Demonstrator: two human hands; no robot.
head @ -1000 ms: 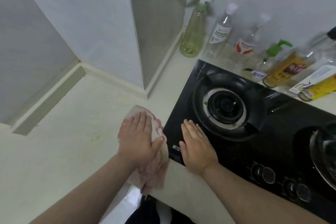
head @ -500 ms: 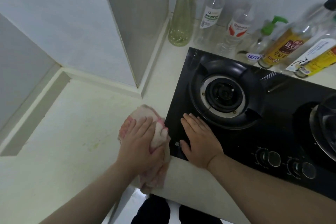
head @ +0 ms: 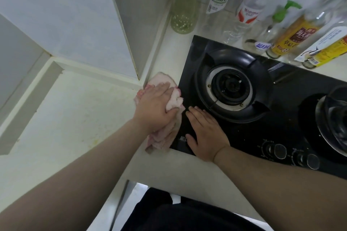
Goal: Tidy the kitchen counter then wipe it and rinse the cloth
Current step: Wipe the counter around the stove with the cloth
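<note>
Cloth (head: 159, 133) against hob (head: 281, 137) edge, counter (head: 65, 118) leftward

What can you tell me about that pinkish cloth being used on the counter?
The cloth is a crumpled, pale pink rag with redder edges, soft and apparently damp. It lies on the cream counter against the black stove's left edge. The left hand presses flat on it, thumb gripping a fold.

Left hand (head: 155, 108) presses pink cloth (head: 165, 133) on counter (head: 75, 118) mid-frame; right hand (head: 204, 133) flat on black stove (head: 281, 133).
</note>
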